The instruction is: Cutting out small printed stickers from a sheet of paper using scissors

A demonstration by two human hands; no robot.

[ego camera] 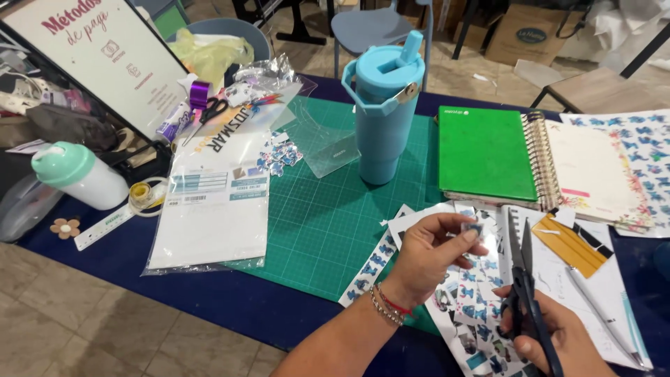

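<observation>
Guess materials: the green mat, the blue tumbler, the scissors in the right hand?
Mat: likely soft vinyl or rubber, matte; printed grid, no glare. Tumbler: probably powder-coated metal or plastic, satin pale blue, with a plastic-looking lid and straw; the look leaves it open. Scissors: dark blades, seemingly coated steel, handles hidden inside the right hand. Left hand pinches a small glossy cutout, probably sticker paper.

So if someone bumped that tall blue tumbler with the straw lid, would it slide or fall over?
The tumbler looks tall and narrows toward its base, so a push near the lid would probably tip it rather than slide it. It stands on the green cutting mat, which likely grips a little. How full it is cannot be seen; if filled, it would be heavier and steadier.
</observation>
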